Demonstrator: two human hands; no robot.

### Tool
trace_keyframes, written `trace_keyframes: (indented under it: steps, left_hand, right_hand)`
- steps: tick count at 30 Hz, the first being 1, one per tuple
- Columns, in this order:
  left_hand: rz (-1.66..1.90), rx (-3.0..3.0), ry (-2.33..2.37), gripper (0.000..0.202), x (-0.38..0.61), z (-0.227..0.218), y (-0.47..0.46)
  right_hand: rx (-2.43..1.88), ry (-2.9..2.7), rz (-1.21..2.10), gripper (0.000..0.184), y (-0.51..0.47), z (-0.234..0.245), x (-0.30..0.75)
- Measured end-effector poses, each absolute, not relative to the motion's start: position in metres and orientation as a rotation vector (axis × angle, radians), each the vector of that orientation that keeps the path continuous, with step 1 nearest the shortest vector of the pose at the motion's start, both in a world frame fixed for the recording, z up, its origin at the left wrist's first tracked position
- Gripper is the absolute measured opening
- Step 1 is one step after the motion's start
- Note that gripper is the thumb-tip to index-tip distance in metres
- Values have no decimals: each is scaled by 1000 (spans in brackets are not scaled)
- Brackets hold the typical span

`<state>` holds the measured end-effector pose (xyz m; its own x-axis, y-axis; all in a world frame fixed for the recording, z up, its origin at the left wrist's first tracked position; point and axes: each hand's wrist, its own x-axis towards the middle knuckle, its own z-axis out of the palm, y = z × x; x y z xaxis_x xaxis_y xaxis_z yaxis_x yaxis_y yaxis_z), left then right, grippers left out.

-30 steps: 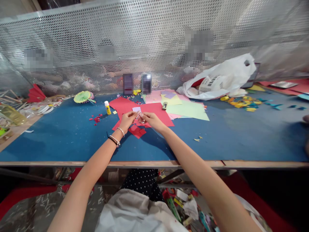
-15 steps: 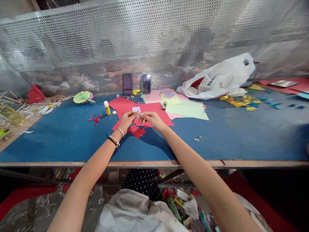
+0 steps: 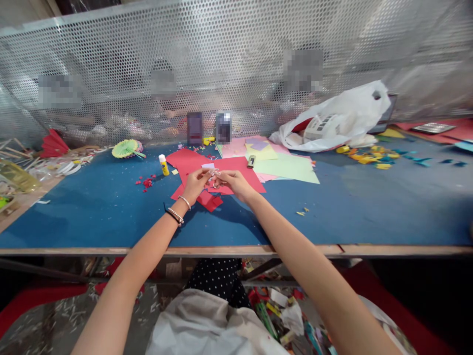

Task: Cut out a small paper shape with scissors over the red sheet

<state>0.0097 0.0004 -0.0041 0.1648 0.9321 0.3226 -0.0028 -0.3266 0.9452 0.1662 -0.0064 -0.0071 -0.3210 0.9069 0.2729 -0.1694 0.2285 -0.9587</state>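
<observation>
Honestly, with the left hand (image 3: pixel 197 185) and right hand (image 3: pixel 234 182) both pinching some tiny piece (image 3: pixel 212 178) I can't make out, over red paper (image 3: pixel 244 166) between the blue surface's (image 3: pixel 111 209) near and far edges, I'd grip lightly and steady one against the other.

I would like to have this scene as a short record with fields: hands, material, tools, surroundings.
Left hand: left hand, fingertips meeting the other hand's; bracelets at the wrist
Right hand: right hand, fingers bent inward; any small piece held is unclear
Below hands: red paper
Left of hands: glue stick, upright; red scraps
Right, beyond hands: pale green sheet; white plastic bag
Surface: blue tabletop
</observation>
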Motion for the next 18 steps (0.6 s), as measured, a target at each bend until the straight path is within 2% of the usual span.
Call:
trace_keyframes:
  steps: [18]
  left_hand:
    - [1507, 1877, 1101, 44, 7, -6, 3]
  right_hand:
    - [-768, -1519, 1374, 46, -9, -7, 161]
